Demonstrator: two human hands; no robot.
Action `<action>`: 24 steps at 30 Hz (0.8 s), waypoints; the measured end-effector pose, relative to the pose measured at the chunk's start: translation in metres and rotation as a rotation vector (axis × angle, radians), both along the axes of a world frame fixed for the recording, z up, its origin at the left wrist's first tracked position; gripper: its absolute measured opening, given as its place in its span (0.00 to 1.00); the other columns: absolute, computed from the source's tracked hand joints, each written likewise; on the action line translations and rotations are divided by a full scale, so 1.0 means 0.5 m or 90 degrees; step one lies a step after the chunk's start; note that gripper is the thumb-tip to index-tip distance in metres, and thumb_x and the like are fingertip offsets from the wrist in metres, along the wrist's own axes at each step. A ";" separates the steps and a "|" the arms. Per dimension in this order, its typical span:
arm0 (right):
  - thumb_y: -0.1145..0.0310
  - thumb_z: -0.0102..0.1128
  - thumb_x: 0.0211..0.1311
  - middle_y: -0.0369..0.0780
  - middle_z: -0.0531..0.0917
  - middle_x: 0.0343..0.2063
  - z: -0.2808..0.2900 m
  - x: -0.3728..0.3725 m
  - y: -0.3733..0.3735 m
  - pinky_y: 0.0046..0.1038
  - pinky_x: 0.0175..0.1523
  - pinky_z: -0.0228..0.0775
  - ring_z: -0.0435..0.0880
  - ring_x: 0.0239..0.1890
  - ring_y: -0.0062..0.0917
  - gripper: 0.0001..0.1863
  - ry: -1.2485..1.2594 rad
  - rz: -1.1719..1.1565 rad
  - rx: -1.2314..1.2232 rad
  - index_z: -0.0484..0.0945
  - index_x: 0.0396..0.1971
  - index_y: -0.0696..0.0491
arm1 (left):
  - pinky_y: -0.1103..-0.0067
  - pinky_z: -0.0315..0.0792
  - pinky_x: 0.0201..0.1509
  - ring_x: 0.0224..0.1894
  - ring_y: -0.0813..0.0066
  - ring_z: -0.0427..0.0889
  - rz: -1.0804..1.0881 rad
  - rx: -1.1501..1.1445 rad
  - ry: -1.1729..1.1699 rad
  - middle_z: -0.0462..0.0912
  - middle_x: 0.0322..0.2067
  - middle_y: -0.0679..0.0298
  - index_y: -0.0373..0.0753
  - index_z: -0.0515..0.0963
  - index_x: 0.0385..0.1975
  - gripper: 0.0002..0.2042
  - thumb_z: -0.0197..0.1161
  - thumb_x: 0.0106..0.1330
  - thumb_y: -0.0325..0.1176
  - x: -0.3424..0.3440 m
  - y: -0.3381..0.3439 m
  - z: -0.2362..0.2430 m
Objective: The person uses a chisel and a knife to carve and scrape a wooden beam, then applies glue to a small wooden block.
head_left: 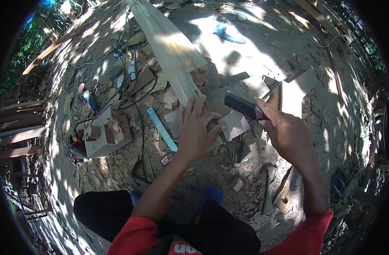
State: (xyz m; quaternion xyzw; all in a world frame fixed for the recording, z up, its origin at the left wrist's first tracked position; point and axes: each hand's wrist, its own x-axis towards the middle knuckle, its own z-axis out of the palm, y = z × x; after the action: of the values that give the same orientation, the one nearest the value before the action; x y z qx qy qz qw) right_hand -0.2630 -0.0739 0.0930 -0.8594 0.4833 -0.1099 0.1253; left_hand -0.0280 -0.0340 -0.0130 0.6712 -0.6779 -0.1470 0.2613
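Lower part of the dark tool (241, 106), perhaps its handle, inside the right hand (288, 131)

A small red-and-white flat packet (166, 159), rectangular, is lying on the chip-strewn ground just left of centre in the frame, directly below the lower end of a light blue strip. Its printed face is showing but is too small to make out. A red garment (183, 247) at the bottom centre of the frame is bearing a panel with white lettering, cut off by the frame's lower edge. No signs or screens are showing.
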 end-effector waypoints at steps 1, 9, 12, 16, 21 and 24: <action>0.64 0.51 0.70 0.46 0.85 0.30 0.015 0.010 -0.022 0.38 0.38 0.75 0.85 0.33 0.40 0.19 0.096 0.035 -0.004 0.74 0.59 0.45 | 0.50 0.40 0.75 0.76 0.47 0.45 0.047 -0.004 0.027 0.54 0.71 0.45 0.43 0.69 0.62 0.35 0.72 0.56 0.49 -0.005 0.001 0.005; 0.74 0.52 0.61 0.44 0.85 0.24 0.098 0.137 -0.058 0.36 0.36 0.79 0.87 0.30 0.36 0.21 0.360 0.173 -0.004 0.78 0.55 0.45 | 0.49 0.45 0.74 0.77 0.46 0.38 0.108 0.034 0.050 0.46 0.72 0.40 0.38 0.48 0.74 0.56 0.76 0.49 0.52 -0.010 -0.007 -0.009; 0.74 0.52 0.61 0.44 0.85 0.25 0.099 0.141 -0.067 0.36 0.34 0.79 0.87 0.30 0.35 0.19 0.364 0.193 -0.038 0.79 0.52 0.46 | 0.55 0.45 0.75 0.75 0.39 0.41 0.101 0.012 0.040 0.49 0.71 0.35 0.35 0.49 0.73 0.55 0.77 0.48 0.49 -0.009 -0.008 -0.015; 0.75 0.52 0.61 0.43 0.86 0.25 0.098 0.151 -0.063 0.37 0.34 0.80 0.88 0.30 0.35 0.18 0.386 0.193 -0.029 0.79 0.51 0.46 | 0.54 0.45 0.75 0.75 0.38 0.41 0.098 0.015 0.041 0.49 0.70 0.34 0.35 0.48 0.73 0.55 0.77 0.49 0.48 -0.006 -0.007 -0.013; 0.74 0.53 0.61 0.44 0.86 0.26 0.114 0.169 -0.064 0.37 0.36 0.81 0.88 0.32 0.36 0.19 0.460 0.161 0.059 0.79 0.52 0.44 | 0.53 0.45 0.75 0.75 0.39 0.40 0.093 0.021 0.046 0.48 0.71 0.35 0.36 0.48 0.73 0.55 0.77 0.49 0.48 -0.007 -0.004 -0.016; 0.74 0.53 0.61 0.45 0.86 0.27 0.113 0.169 -0.064 0.37 0.38 0.82 0.88 0.32 0.37 0.20 0.434 0.153 0.053 0.80 0.52 0.43 | 0.52 0.46 0.74 0.76 0.39 0.40 0.093 0.021 0.046 0.48 0.71 0.35 0.37 0.49 0.73 0.55 0.77 0.49 0.48 -0.009 -0.004 -0.016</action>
State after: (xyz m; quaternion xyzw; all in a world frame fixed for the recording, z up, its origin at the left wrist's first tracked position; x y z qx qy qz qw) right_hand -0.1785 -0.1058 0.1495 -0.8915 0.3969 0.2181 0.0038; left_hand -0.0323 -0.0359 -0.0209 0.7172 -0.6149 -0.1632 0.2844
